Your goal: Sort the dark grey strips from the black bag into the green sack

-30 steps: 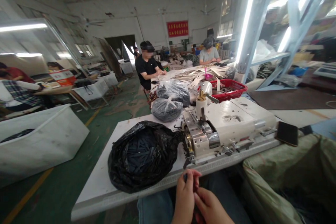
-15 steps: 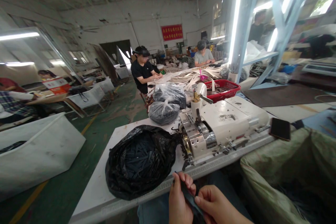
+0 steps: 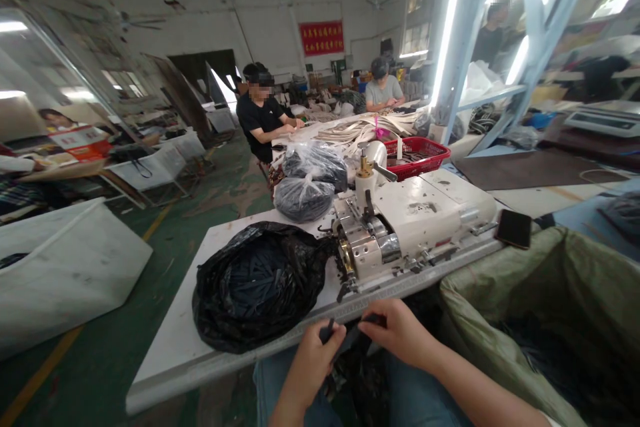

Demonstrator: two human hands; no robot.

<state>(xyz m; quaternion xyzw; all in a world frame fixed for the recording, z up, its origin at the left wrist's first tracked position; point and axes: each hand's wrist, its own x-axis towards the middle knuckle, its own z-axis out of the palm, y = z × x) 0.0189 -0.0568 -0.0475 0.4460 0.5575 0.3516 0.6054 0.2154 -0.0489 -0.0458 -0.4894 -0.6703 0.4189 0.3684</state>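
Note:
My left hand [image 3: 316, 355] is closed on a dark strip [image 3: 327, 331], with the thumb pressed on it, just off the table's front edge. To its right, my right hand [image 3: 399, 333] pinches a dark strip [image 3: 374, 320] too; whether both grip the same piece, I cannot tell. Beyond my left hand a black plastic bag [image 3: 213, 310] lies wide open on the white table [image 3: 173, 337], with many dark strips [image 3: 257, 273] inside. Past my right hand stands a cream-coloured machine [image 3: 415, 213] with a metal front.
A large green woven sack [image 3: 465, 300] holding dark pieces stands at my right. A phone [image 3: 514, 228] lies by the machine. Clear bags of dark pieces [image 3: 304, 199] and a red basket [image 3: 420, 155] are behind. Two people [image 3: 260, 113] work across the table.
My hands have moved apart and up toward the table edge. The dark strip stretched between them before now shows as short ends at the fingers. The view has shifted slightly.

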